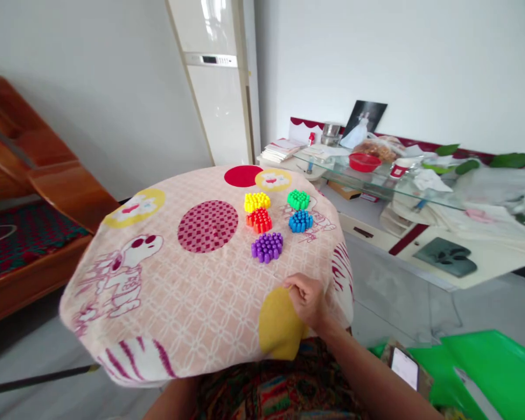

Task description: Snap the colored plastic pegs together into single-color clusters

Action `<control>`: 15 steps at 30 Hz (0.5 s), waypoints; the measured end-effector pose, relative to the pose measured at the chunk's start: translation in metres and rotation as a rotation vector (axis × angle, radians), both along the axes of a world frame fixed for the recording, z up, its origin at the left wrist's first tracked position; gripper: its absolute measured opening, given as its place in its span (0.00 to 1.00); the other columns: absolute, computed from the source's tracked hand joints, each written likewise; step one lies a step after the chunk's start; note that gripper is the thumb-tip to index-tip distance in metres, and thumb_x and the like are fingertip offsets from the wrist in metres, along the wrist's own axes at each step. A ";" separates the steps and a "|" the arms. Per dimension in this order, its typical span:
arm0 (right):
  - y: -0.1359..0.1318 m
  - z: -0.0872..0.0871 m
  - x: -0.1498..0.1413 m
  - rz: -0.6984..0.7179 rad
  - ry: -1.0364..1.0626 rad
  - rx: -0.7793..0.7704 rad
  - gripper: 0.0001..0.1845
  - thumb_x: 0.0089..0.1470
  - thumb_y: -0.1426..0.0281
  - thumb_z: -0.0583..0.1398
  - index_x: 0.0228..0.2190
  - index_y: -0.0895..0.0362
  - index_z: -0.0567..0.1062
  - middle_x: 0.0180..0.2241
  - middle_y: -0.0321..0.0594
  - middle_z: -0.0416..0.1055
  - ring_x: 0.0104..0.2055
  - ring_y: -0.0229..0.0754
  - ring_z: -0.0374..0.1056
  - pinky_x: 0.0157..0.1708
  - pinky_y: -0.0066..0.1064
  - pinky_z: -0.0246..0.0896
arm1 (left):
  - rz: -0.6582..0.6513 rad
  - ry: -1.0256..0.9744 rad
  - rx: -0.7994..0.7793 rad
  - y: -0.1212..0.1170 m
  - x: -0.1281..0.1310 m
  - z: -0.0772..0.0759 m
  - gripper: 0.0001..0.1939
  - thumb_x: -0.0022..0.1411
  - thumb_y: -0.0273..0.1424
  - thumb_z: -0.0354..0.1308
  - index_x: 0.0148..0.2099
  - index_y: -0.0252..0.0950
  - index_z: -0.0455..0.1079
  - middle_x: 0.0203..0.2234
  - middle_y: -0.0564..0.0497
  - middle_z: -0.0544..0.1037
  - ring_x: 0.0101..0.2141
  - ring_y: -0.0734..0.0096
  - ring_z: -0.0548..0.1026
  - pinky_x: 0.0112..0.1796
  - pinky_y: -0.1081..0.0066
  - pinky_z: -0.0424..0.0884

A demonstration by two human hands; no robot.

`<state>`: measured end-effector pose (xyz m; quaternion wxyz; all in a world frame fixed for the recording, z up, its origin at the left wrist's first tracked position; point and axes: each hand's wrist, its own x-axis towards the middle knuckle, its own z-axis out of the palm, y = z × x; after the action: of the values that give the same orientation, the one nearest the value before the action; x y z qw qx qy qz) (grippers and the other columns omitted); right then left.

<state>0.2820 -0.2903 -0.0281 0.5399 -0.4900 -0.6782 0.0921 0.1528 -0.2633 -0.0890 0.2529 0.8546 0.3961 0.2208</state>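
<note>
My right hand (305, 296) rests at the near right of the cloth-covered round table (192, 291), over a yellow patch of the cloth. Its fingers are curled closed, and whatever may be in them is hidden. Just beyond it stands a cluster of small purple pegs (267, 247). Behind these are red pegs (259, 220) and yellow pegs (257, 202), with blue pegs (300, 221) and green pegs (298, 199) to their right. All are grouped by colour and appear upright. Only part of my left arm (175, 399) shows below the table edge; the left hand is out of sight.
A glass-topped cabinet (376, 184) along the wall carries papers, a red bowl (364, 162), a cup and bags. A wooden bench (35, 175) stands at left. To my lower right are a phone (404, 367) and a green surface (499, 361).
</note>
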 end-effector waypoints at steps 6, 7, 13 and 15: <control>-0.008 -0.018 -0.013 -0.060 -0.050 0.084 0.17 0.47 0.82 0.52 0.32 0.55 0.76 0.28 0.39 0.75 0.31 0.41 0.71 0.32 0.31 0.67 | 0.008 -0.047 -0.047 -0.002 0.054 0.003 0.17 0.69 0.38 0.55 0.57 0.37 0.69 0.53 0.43 0.73 0.48 0.61 0.74 0.47 0.56 0.75; -0.007 -0.019 -0.013 -0.064 -0.047 0.085 0.17 0.47 0.82 0.52 0.32 0.55 0.76 0.28 0.39 0.75 0.31 0.41 0.71 0.32 0.32 0.67 | 0.024 -0.057 -0.050 -0.001 0.058 0.004 0.18 0.69 0.38 0.55 0.57 0.37 0.69 0.53 0.42 0.73 0.48 0.61 0.74 0.47 0.55 0.75; -0.007 -0.013 -0.011 -0.065 -0.078 0.083 0.15 0.48 0.82 0.52 0.31 0.56 0.75 0.28 0.39 0.74 0.31 0.41 0.70 0.32 0.32 0.66 | 0.148 -0.126 -0.087 -0.003 0.068 0.003 0.19 0.69 0.38 0.56 0.57 0.35 0.68 0.53 0.42 0.73 0.48 0.61 0.74 0.47 0.55 0.75; -0.006 -0.014 -0.011 -0.073 -0.103 0.073 0.14 0.48 0.82 0.52 0.31 0.56 0.74 0.27 0.40 0.73 0.31 0.42 0.70 0.32 0.32 0.65 | 0.180 -0.145 -0.107 -0.006 0.073 0.001 0.19 0.68 0.38 0.56 0.57 0.35 0.68 0.53 0.42 0.73 0.48 0.61 0.74 0.47 0.55 0.75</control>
<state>0.2711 -0.2964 -0.0419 0.5247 -0.4987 -0.6896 0.0223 0.2254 -0.2698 -0.0883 0.3050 0.7829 0.4630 0.2823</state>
